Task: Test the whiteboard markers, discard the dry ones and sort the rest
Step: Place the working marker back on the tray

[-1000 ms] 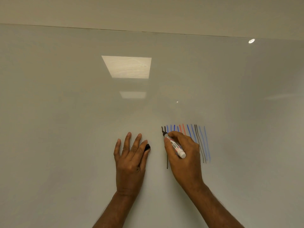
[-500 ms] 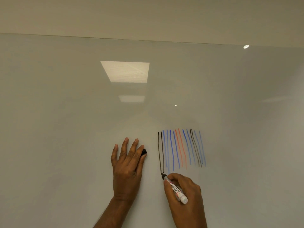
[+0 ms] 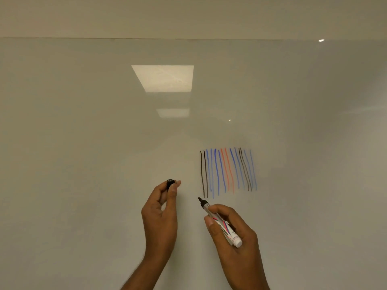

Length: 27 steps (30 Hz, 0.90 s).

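Right hand gripped uncapped black marker; left hand pinched cap, 10 o'clock of nib. Black strokes dark; recapping, sorting not yet done.

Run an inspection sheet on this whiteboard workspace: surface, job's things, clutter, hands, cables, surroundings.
Surface: glossy whiteboard, showing a ceiling light's reflection.
Job's things: uncapped black marker, its tip just below the left end of the test strokes; these are vertical lines in black, blue and red, and the two leftmost are black. The black cap is off the marker.
Clutter: nothing seen.
Hands: left hand pinches the black cap between thumb and fingertips; right hand grips the black marker like a pen.
Cables: nothing seen.
Surroundings: plain wall above the whiteboard's top edge.
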Motion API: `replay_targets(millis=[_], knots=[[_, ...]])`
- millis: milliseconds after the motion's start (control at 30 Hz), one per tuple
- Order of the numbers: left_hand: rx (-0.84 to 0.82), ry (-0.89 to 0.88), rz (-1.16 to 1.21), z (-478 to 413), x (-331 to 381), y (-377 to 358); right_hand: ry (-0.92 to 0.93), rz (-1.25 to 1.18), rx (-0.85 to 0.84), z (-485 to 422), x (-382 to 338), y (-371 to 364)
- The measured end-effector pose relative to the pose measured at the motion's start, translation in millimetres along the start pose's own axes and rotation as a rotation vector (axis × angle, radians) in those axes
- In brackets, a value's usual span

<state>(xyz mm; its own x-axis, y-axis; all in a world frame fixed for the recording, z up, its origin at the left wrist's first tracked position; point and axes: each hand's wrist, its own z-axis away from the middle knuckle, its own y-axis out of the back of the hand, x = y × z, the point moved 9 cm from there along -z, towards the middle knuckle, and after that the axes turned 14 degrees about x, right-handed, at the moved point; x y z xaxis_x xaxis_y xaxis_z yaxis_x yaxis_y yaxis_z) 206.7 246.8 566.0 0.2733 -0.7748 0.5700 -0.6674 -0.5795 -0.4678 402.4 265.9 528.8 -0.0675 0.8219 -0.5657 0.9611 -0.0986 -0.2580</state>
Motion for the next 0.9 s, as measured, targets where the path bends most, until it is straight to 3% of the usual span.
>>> replay_targets(millis=[100,300,600,900], knots=[[-0.018,0.267,0.085,13,-17,9,0.004,-0.006,-0.060,15,-7,-9],[-0.092,0.763,0.521,42,-28,11,-0.045,-0.048,-0.179,38,-17,-22],[-0.191,0.836,0.513,76,-24,26,-0.086,-0.102,-0.189,58,-19,-26],[-0.068,0.913,0.577,93,-48,56,-0.165,-0.156,-0.199,83,0,-36]])
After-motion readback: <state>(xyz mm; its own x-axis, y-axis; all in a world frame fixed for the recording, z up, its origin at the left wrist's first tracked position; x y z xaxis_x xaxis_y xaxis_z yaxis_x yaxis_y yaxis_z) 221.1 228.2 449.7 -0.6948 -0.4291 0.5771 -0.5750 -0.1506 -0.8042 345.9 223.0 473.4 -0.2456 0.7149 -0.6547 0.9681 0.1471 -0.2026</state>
